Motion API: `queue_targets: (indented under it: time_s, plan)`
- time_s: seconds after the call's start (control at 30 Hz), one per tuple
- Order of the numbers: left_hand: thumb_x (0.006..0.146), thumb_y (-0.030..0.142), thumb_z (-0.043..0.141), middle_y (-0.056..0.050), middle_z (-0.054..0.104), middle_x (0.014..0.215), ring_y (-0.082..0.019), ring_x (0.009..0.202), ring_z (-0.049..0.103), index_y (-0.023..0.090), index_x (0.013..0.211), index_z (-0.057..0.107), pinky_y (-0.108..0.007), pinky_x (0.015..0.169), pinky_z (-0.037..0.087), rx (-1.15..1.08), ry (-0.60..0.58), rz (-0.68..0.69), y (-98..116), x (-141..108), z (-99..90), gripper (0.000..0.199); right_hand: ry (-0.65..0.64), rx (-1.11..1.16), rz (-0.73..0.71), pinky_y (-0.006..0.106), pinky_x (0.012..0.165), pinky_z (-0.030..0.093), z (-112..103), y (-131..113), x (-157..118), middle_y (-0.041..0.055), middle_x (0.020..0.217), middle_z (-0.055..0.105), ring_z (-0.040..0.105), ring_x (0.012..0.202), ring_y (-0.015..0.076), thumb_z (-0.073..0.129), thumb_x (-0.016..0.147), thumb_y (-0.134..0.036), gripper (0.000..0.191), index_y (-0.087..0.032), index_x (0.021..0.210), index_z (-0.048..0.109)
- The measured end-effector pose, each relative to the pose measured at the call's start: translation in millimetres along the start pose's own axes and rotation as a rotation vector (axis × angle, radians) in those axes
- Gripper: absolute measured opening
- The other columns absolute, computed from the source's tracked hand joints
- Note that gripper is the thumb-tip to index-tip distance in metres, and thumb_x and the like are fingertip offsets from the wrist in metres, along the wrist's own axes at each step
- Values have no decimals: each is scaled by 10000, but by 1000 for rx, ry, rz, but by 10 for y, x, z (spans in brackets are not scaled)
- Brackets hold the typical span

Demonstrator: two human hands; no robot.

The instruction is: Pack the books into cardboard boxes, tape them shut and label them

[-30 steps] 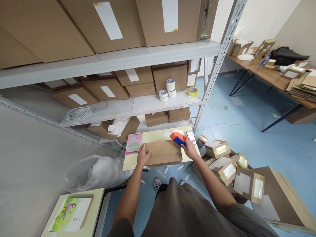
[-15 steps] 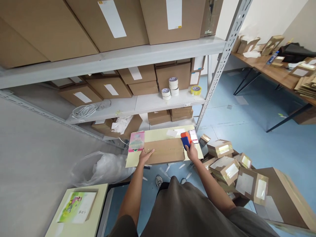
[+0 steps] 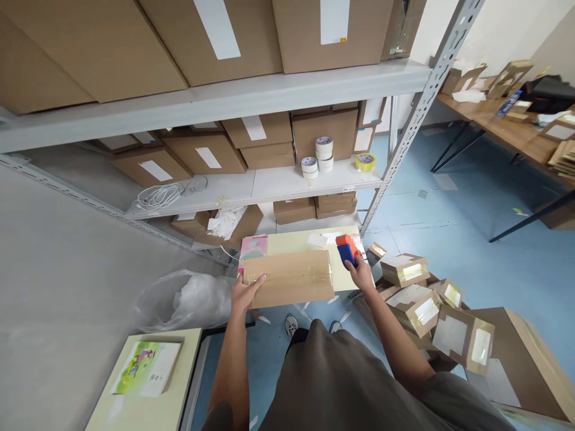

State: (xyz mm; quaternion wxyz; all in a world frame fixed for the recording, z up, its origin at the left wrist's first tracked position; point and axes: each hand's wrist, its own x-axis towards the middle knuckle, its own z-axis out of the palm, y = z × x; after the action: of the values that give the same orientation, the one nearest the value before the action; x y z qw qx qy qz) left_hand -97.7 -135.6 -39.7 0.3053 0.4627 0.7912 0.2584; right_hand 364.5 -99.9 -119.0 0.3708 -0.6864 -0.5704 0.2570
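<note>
A flat brown cardboard box (image 3: 291,278) lies over the front part of a pale yellow work surface (image 3: 294,239). My left hand (image 3: 246,290) grips its left end, the thumb on top. On the right, my right hand (image 3: 359,272) is closed around an orange and blue tape dispenser (image 3: 347,251), held above the surface and apart from the box. Behind the box's left end a pink printed booklet (image 3: 255,246) is partly covered. A small white paper (image 3: 318,240) lies behind the box.
Metal shelving (image 3: 251,90) with cartons stands in front, bearing white tape rolls (image 3: 324,148) and a yellow roll (image 3: 365,161). Several taped parcels (image 3: 413,308) are piled at the right. A plastic bag (image 3: 193,299) sits at the left. A wooden table (image 3: 507,126) stands far right.
The box has moved left and nearer to my body with my left hand, covering more of the booklet. My right hand has shifted slightly right with the dispenser, which is now clear of the box.
</note>
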Motion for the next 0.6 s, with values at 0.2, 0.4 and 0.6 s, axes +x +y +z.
queue_targets:
  time_s: [0.2, 0.4, 0.6]
  plan:
    - [720, 676, 814, -158, 790, 1181, -371, 1088, 753, 191, 1187, 717, -459, 858, 637, -41, 96, -69, -37, 71, -320, 681, -60, -257, 4, 399, 872, 527, 480, 440, -28, 116, 919, 716, 650, 955, 278, 633, 845, -380, 196, -215, 741, 610]
    - [722, 637, 824, -136, 796, 1173, -350, 1088, 757, 188, 1173, 722, -444, 882, 643, -107, 130, -71, -63, 98, -299, 644, -38, -297, 165, 343, 809, 522, 708, 509, -114, 109, 785, 704, 676, 880, 251, 659, 875, -498, 355, -204, 682, 616]
    - [775, 619, 791, -146, 767, 1250, -321, 1112, 752, 176, 1286, 659, -415, 916, 635, -188, 126, -32, -16, 129, -196, 689, -150, 233, 215, 384, 800, 572, 566, -150, 48, 145, 942, 774, 737, 881, 274, 428, 993, -691, 604, -181, 964, 750]
